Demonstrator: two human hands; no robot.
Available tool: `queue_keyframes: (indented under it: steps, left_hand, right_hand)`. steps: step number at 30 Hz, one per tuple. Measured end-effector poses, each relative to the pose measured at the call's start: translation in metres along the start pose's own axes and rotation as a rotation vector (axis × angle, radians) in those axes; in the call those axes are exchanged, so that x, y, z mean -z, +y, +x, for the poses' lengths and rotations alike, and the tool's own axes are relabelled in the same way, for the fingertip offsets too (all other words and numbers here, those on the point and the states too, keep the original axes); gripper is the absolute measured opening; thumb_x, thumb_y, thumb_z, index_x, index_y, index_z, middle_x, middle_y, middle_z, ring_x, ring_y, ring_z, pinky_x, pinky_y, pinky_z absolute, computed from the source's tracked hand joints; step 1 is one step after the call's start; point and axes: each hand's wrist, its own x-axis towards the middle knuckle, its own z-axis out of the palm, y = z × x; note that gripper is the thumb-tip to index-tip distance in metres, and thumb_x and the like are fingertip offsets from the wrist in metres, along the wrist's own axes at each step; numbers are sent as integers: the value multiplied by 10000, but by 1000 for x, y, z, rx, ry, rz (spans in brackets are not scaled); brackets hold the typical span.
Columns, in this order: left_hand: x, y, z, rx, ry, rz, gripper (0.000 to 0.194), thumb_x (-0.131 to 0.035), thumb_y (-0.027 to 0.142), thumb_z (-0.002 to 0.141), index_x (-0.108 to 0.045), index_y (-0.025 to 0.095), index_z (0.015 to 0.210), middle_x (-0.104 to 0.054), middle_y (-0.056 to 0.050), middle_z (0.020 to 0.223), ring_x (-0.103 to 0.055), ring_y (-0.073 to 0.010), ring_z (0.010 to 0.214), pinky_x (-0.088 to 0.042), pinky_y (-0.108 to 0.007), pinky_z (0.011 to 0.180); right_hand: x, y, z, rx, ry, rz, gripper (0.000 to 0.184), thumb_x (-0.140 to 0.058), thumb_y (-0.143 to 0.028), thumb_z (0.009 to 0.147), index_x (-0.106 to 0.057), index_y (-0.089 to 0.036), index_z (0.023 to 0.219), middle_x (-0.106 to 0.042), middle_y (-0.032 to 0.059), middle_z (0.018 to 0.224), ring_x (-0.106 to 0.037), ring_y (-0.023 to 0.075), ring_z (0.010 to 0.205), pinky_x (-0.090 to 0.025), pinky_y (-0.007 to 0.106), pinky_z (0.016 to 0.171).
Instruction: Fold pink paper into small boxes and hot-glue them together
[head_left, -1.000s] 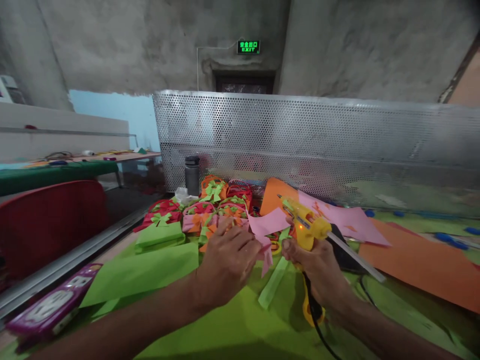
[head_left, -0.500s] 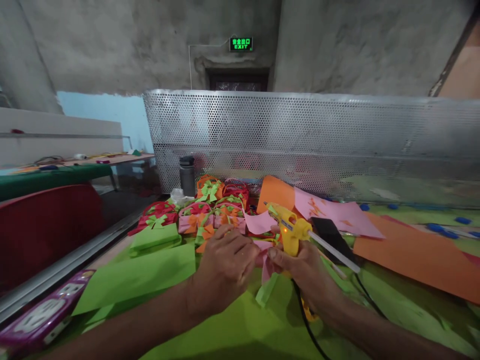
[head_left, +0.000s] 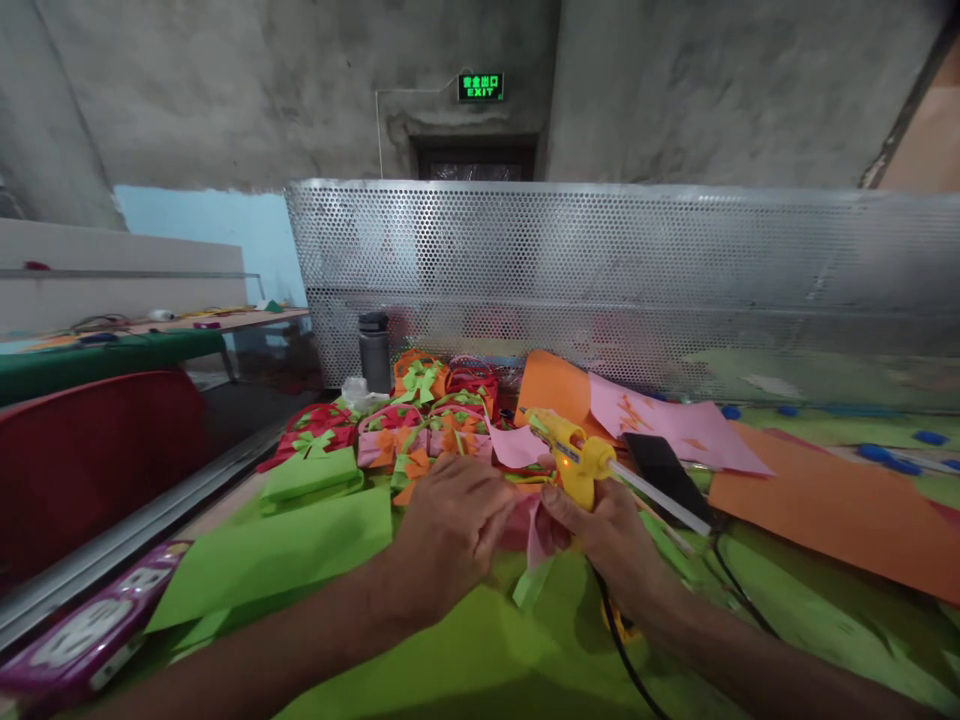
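My right hand is closed round a yellow hot-glue gun whose nozzle points up and left and whose white glue stick sticks out to the right. My left hand is closed on a folded pink paper piece held between both hands. A larger pink paper flap stands just behind my fingers. A green paper strip lies on the green sheet under my hands.
A pile of red, pink and orange paper baskets with green bows sits behind my hands. Green folded paper, orange sheet, pink sheet, black phone, dark bottle, purple power strip, perforated metal screen.
Both hands have drawn closer together. The glue gun has moved left and down toward the pink piece, and its nozzle now sits beside my left fingers.
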Motion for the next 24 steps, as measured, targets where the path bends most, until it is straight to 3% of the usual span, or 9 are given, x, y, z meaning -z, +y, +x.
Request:
queue_keyframes:
  steps: [3,8,18,24]
  left_hand:
    - [-1,-2,-1,-101,37,52,114,-498,110,809,-608,138,821,-645,-38,790,-539,-165,744,-407,-346,728]
    - [-2,-3,0,-18,29,-18,105,-512,87,786,-592,134,736,-619,-35,730,-530,-155,717,-411,-317,684]
    - [-7,-3,0,-5,27,-31,159,-511,127,803,-618,129,685,-621,-42,680,-532,-151,668,-415,-304,640]
    - [-12,-5,-3,73,-28,-50,126,-543,111,779,-625,126,685,-611,-37,661,-522,-151,664,-410,-295,646]
  right_hand:
    - [-1,1,0,-7,-1,35,254,-623,-386,694,-527,-153,727,-466,-56,512,-400,77,451,-339,214,443]
    - [0,7,0,-57,-39,127,279,-677,-304,651,-532,-153,835,-504,-52,607,-430,72,500,-364,210,486]
    - [-1,3,-2,-47,12,-30,187,-636,-280,645,-487,-167,639,-455,-52,540,-396,82,487,-339,221,468]
    - [-2,14,2,-60,-4,27,184,-631,-295,647,-527,-163,722,-520,-30,598,-438,97,509,-371,232,483]
